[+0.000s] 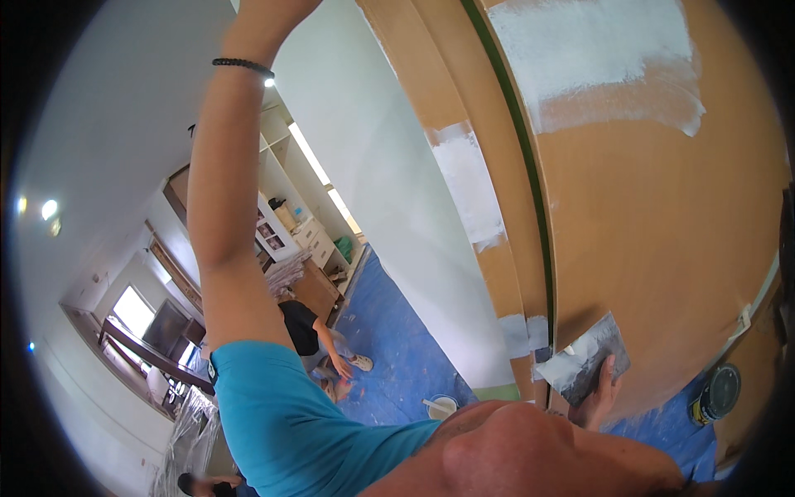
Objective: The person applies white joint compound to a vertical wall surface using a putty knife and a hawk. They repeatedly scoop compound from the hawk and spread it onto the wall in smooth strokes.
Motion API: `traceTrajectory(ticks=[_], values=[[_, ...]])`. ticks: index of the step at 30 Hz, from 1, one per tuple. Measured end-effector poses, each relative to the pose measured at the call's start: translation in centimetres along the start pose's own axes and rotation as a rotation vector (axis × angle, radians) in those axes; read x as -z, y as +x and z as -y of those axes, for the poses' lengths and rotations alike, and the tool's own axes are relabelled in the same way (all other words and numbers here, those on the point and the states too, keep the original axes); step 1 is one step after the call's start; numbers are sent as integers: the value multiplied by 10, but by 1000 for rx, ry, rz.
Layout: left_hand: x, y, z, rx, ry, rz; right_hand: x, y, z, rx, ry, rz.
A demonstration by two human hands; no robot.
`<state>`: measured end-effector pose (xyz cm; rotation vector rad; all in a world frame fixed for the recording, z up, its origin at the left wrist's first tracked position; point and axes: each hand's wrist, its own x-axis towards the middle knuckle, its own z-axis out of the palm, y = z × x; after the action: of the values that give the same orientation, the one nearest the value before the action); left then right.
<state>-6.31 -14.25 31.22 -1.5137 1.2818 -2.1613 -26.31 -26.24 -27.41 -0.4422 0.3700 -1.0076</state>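
Note:
My left arm stretches up the left side, with a dark beaded bracelet (240, 64) on the wrist. Only the base of my left hand (281, 10) shows at the top edge; its fingers are out of frame. Low on the right, my right hand (606, 391) grips a broad flat filling knife (592, 356) smeared with white filler. The knife is beside a tan wooden panel (654, 224), near a dark green vertical strip (523, 149). White filler patches (596, 54) cover the panel's upper part, and another filler patch (469, 186) is on the tan trim left of the strip.
A blue sheet (389, 331) covers the floor. On it stand a white bucket (440, 407) and a dark tin (716, 393). One person in black (302, 331) is low by the shelves (310, 236); another person (219, 484) appears at the lower left near plastic-wrapped items (192, 427).

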Motion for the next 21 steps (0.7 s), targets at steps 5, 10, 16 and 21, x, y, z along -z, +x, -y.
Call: traceTrajectory(ticks=[5,10,16,21], values=[[-2,-32,-39,-53,115,-166,-1,0,1,-38,-16,-12],[8,-30,-13,49,-1,-71,-2,-1,0,-62,-33,-76],[-15,1,2,60,182,-68,6,2,1,-91,-24,-41],[-15,-25,-42,27,138,-55,8,5,4,-114,-55,-68]])
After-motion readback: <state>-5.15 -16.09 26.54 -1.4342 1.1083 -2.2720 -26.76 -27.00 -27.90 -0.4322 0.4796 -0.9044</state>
